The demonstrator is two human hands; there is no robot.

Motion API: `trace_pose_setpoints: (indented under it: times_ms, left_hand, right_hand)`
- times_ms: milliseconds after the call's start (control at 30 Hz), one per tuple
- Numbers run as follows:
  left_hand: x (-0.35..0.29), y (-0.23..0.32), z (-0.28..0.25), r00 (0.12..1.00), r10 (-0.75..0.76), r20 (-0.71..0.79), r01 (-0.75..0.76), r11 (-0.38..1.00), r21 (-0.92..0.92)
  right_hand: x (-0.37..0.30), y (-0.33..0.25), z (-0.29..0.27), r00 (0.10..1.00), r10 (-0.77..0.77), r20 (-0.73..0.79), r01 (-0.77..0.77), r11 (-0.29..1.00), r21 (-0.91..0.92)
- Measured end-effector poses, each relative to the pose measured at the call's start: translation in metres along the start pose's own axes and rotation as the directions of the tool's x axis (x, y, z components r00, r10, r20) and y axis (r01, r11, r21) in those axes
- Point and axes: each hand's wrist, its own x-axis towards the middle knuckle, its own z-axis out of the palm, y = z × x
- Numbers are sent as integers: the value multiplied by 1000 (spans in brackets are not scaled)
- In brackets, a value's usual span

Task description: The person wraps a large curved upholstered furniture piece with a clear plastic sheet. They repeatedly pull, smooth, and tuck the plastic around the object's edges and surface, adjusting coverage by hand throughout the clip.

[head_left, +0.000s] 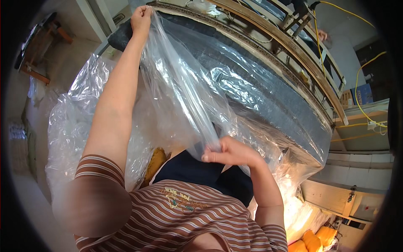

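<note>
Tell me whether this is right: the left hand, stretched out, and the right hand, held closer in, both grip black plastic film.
Not quite: the plastic film is clear, not black, as the head view shows. The stretched-out left hand and the right hand, held closer in, do both grip it.

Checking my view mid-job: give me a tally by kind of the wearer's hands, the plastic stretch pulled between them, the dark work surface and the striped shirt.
Wearer's hands (left hand, right hand): 2
Clear plastic stretch between them: 1
Dark grey work surface: 1
Striped shirt: 1
Total: 5
</note>
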Motion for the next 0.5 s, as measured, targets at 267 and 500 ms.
trace_pose_setpoints:
  times_ms: [267, 500]
  left_hand:
    - [5, 3, -20, 972, 91, -216, -52, 982, 181]
    - [0, 2, -10, 974, 125, -190, -57, 942, 330]
  right_hand:
    - [-145, -88, -22, 669, -680, -302, 724, 688, 55]
    - [-271, -51, 5, 186, -604, -775, 818, 532, -218]
